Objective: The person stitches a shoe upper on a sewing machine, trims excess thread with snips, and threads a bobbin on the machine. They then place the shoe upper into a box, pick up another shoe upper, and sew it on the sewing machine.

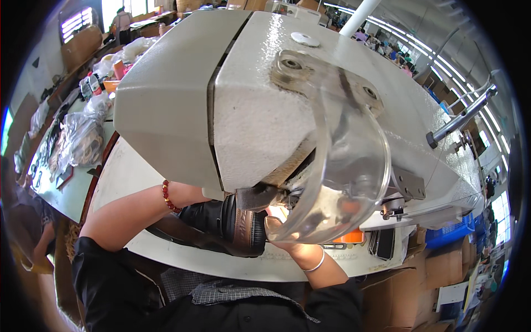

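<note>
The big grey sewing machine head (265, 99) fills the view, its clear curved guard (348, 182) hanging over the needle area. Under it sits a black-and-brown leather shoe upper (232, 224) on the pale table (127, 171) — seemingly mid-stitch, with how much seam remains hidden. The left hand (193, 202) presses on the upper; the right hand (282, 232) grips its edge by the guard.

A workshop hall; long strip lights (442, 61) run along the ceiling beside a white pillar (359, 16); bright windows (77, 22) at far left — cardboard boxes (442, 265) stacked low right; a cluttered green table (66, 188).
</note>
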`<state>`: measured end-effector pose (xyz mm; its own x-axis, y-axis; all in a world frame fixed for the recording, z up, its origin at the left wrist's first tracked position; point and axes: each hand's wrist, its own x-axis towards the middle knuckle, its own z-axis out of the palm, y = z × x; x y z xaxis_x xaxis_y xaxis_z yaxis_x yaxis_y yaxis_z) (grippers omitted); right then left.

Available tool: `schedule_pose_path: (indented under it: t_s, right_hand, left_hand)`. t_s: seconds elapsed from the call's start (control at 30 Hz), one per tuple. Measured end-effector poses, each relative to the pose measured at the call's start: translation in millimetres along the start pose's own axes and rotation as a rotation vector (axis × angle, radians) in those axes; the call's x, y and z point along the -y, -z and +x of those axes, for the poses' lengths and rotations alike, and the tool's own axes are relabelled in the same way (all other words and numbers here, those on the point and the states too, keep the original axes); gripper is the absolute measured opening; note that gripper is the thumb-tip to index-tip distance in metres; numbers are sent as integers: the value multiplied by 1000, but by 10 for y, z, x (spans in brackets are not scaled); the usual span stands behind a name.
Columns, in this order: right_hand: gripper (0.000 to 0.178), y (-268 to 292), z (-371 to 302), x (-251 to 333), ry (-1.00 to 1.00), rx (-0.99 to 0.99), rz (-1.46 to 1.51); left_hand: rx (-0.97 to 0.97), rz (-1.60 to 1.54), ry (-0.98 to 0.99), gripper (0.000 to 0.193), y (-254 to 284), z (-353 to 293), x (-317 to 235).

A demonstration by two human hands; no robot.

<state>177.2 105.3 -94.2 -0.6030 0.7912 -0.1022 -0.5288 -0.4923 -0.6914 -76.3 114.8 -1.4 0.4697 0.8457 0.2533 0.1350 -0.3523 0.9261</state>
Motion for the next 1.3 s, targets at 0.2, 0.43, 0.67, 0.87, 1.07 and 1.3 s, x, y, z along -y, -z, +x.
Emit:
schedule_pose_path:
  t_s: [0.2, 0.43, 0.67, 0.87, 1.07, 1.3]
  right_hand:
    - [29, 25, -8, 15, 702, 176, -876]
    - [9, -497, -407, -12, 834, -264, -1088]
    - [36, -636, -369, -76, 384, 98, -868]
    - [43, -657, -479, -241, 373, 109, -737]
    - [33, -744, -623, -390, 403, -48, -671]
    - [26, -839, -621, -431, 440, -81, -603]
  left_hand:
    - [-41, 58, -20, 25, 31, -31, 3]
    - [-100, 202, -62, 24, 98, -53, 16]
    - [-627, 911, -229, 23, -150, -612, -721]
    - [-496, 1042, -142, 47, -874, -780, -563]
    - [-540, 910, -178, 36, -952, -737, -184]
    - [-586, 967, -247, 31, -923, -672, -259]
